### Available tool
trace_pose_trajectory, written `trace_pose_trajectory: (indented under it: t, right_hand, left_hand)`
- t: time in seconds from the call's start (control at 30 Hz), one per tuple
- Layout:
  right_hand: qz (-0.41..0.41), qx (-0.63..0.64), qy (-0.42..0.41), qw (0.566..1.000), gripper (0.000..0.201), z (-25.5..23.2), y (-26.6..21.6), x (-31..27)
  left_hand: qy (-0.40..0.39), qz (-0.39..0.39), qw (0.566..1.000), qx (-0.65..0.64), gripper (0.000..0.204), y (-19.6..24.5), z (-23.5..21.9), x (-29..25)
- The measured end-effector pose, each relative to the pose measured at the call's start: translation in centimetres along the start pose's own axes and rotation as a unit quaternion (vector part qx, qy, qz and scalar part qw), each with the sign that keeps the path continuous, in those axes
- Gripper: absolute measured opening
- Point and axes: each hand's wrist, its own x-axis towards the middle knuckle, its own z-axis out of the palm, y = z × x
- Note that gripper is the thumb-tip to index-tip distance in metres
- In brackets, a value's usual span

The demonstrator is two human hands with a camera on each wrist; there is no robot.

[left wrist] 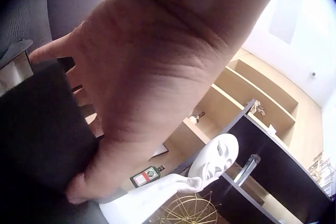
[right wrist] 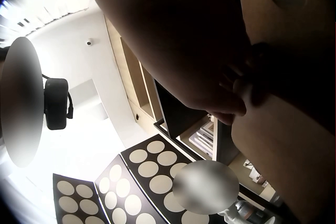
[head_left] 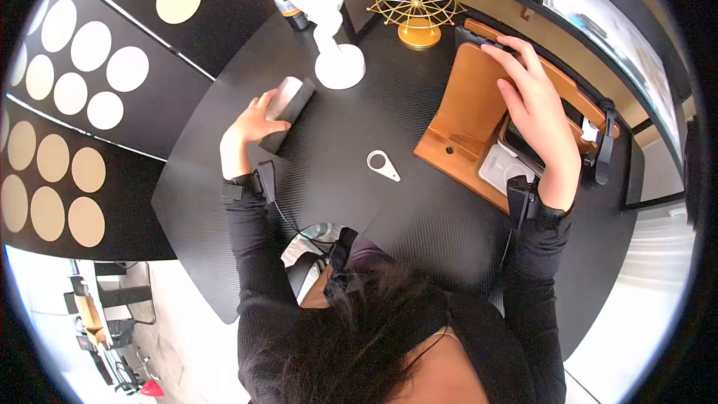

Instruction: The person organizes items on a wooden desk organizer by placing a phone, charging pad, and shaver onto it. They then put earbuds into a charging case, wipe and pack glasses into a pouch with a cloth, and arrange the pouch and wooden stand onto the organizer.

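At the left of the table my left hand (head_left: 254,126) grips a dark box (head_left: 288,114) with a shiny silver face, thumb on the near side and fingers beyond it. The left wrist view shows the palm (left wrist: 142,71) against the black box (left wrist: 42,129). My right hand (head_left: 537,108) reaches over a wooden stand (head_left: 473,90), its fingertips at a black object (head_left: 473,36) along the upper edge; the fingers are slightly bent and the thumb is apart. The right wrist view shows this hand (right wrist: 194,40) in shadow against the wood (right wrist: 283,145); its exact contact is hidden.
A white keyring-shaped piece (head_left: 384,166) lies mid-table. Behind stand a white sculpture (head_left: 340,67) and a gold wheel ornament (head_left: 417,11). The stand also holds a white pad (head_left: 497,168) and a black watch (head_left: 606,131). Panels with pale discs (head_left: 69,95) border the left.
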Motion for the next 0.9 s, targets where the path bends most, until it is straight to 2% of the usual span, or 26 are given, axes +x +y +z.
trace_pose_trajectory:
  t: [0.07,0.2,0.33,0.4,0.43,0.5,0.53,0.6,0.63,0.67,0.73,0.77,0.9]
  right_hand:
    - [-0.004,0.002,-0.004,1.0,0.04,0.1,0.2,0.0]
    - [-0.002,0.002,0.004,1.0,0.037,0.2,0.2,-0.1]
    - [-0.013,0.03,0.012,0.999,0.028,0.0,0.2,0.0]
    - [-0.006,0.038,0.011,0.999,0.024,-0.1,0.1,0.1]
    - [-0.019,0.041,0.018,0.999,0.022,0.0,0.3,0.2]
    - [-0.038,0.037,0.037,0.998,0.018,0.3,0.4,0.2]
    - [-0.03,0.031,0.043,0.998,0.018,0.3,0.4,0.1]
    - [-0.021,0.05,0.042,0.998,0.016,0.2,0.3,0.1]
    - [-0.018,0.06,0.04,0.997,0.016,0.2,0.4,0.1]
    - [-0.014,0.059,0.044,0.997,0.016,0.1,0.5,0.0]
    - [-0.036,0.08,0.05,0.995,0.015,0.0,1.0,0.0]
    - [-0.031,0.079,0.055,0.995,0.015,0.0,1.2,0.0]
    - [-0.031,0.064,0.071,0.995,0.012,0.2,1.6,0.0]
  left_hand:
    - [0.015,0.008,0.995,-0.096,0.1,-1.1,-0.2,0.3]
    - [0.026,-0.014,0.989,-0.141,0.103,-4.1,0.9,1.5]
    - [0.01,-0.03,0.994,-0.101,0.109,-3.0,0.4,1.1]
    - [0.013,-0.01,0.981,-0.192,0.106,-3.6,0.2,1.4]
    - [0.008,-0.002,0.981,-0.192,0.106,-3.8,0.1,1.5]
    - [-0.018,0.022,0.969,-0.245,0.09,-3.7,0.0,1.2]
    - [-0.023,0.031,0.97,-0.241,0.09,-3.2,0.0,1.0]
    - [0.013,0.039,0.977,-0.21,0.069,-2.3,-0.4,0.3]
    - [-0.004,0.069,0.964,-0.256,0.053,-1.9,-0.3,0.2]
    - [-0.007,0.074,0.965,-0.252,0.053,-1.8,-0.5,0.1]
    - [-0.063,0.119,0.948,-0.287,0.044,-1.6,-1.0,0.0]
    - [-0.084,0.135,0.937,-0.312,0.038,0.0,-1.8,-1.0]
    - [-0.082,0.17,0.919,-0.346,0.041,3.4,-3.5,-3.2]
